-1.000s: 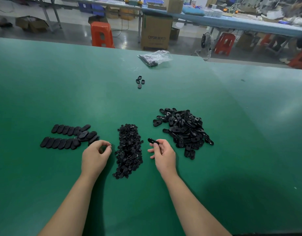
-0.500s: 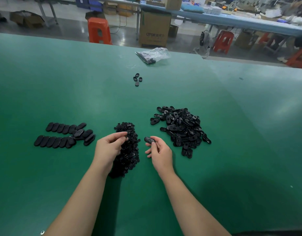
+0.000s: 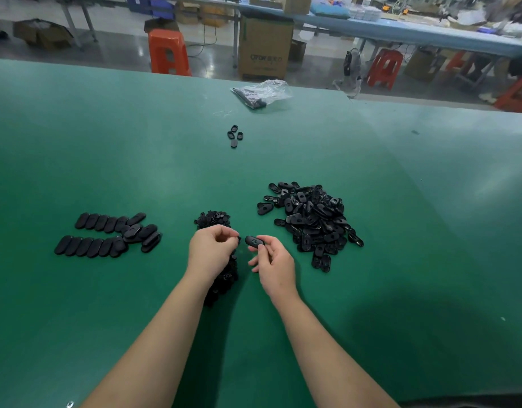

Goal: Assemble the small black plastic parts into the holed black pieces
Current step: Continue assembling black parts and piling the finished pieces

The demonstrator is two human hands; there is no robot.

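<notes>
Fingers (image 3: 224, 234) of the left hand (image 3: 211, 251) are curling inward over the heap of small black plastic parts (image 3: 221, 278), with thumb and forefinger pinching together at their tips; a tiny dark bit is showing there at the pinch, too small to identify with certainty. Just to the right, the right hand (image 3: 273, 267) is pinching one holed black piece (image 3: 254, 241) between thumb and forefinger, holding it above the green table (image 3: 401, 290) with its free end pointing toward the left hand's fingertips; the two are sitting very near each other but apart.

Far to the left, flat oval black pieces (image 3: 106, 234) are lying in two overlapping rows, with a few more stacked loosely at the right end of the rows. The heap of small parts is stretching from beyond the left hand back under its wrist. To the right of both hands, a loose pile of holed black pieces (image 3: 312, 222) is resting on the table. Farther back, near the middle, four small black pieces (image 3: 234, 136) are lying close together, and beyond them a clear plastic bag (image 3: 261, 92) with dark contents is lying near the table's far edge.
</notes>
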